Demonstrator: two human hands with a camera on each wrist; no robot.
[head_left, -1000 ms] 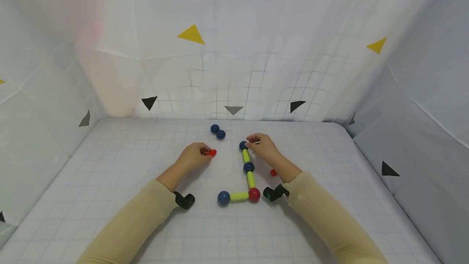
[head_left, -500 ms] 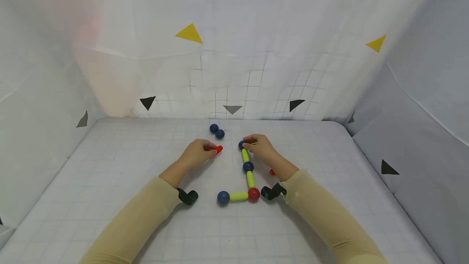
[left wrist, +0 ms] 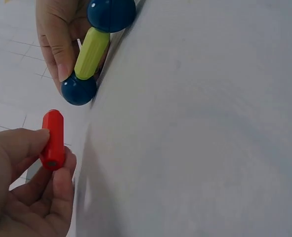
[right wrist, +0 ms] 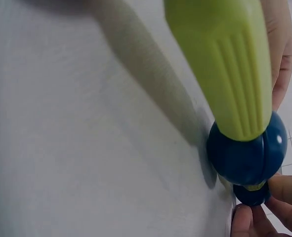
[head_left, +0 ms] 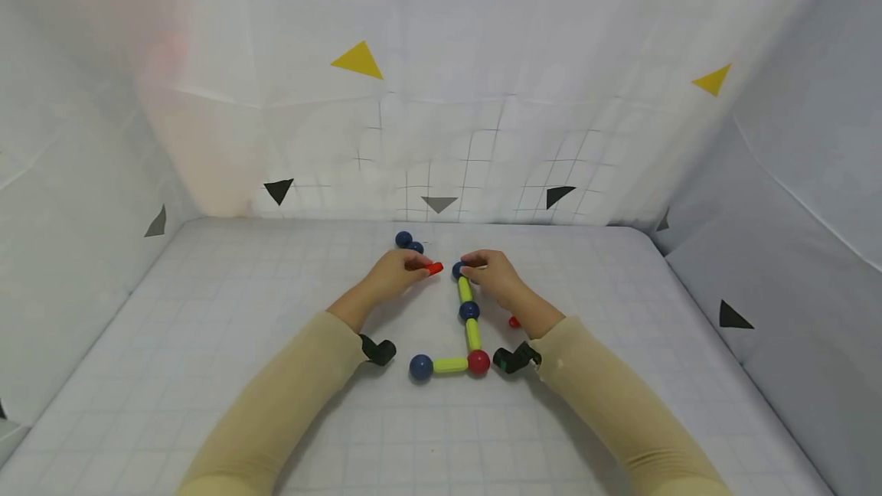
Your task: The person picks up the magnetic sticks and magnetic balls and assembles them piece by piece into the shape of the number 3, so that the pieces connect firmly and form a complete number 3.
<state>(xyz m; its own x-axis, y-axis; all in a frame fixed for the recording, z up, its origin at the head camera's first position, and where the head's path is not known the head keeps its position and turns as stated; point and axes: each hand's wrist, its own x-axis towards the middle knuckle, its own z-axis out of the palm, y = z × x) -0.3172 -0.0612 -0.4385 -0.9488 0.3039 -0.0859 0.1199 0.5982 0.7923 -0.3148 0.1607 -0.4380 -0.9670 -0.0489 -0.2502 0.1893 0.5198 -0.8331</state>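
Between thumb and fingers, my left hand [head_left: 396, 275] pinches a red rod [left wrist: 53, 140], raised over the table and tilted toward the right hand. My right hand [head_left: 498, 279] grips the blue ball [left wrist: 79, 90] at the far end of an L-shaped chain. From that ball, a yellow-green rod [head_left: 465, 289] leads to a middle blue ball [right wrist: 249, 148]. A second yellow-green rod [head_left: 472, 334] joins it to a red ball [head_left: 478, 362]. Leftward from there, another rod [head_left: 450, 364] ends in a blue ball [head_left: 421, 367]. A small gap separates the red rod from the gripped ball.
Two loose blue balls [head_left: 403, 239] lie at the back, one partly covered by the left hand. Beside the right forearm lies a small red piece [head_left: 514, 322], partly hidden. White sheet walls [head_left: 441, 151] enclose the table [head_left: 441, 435] at the back and sides.
My left hand has moved right and farther back with the red rod, close to the gripped blue ball. The right hand and the chain stay nearly in place.
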